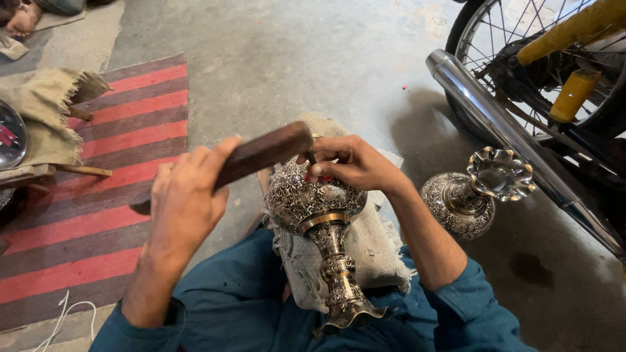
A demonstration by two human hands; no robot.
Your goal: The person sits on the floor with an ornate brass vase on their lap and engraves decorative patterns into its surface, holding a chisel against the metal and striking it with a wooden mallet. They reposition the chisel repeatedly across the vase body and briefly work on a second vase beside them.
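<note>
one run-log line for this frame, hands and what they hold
left hand: grips wooden mallet, raised | right hand: pinches small chisel on engraved metal vase | vase lies on cloth pad across lap

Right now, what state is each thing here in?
Engraved silver metal vase: lying tilted on the burlap cloth in the lap.
Brown wooden mallet: raised, gripped by left hand.
Right hand: fingers pinching a thin tool against the vase.
Second engraved silver vase: lying on the floor, untouched.
</note>
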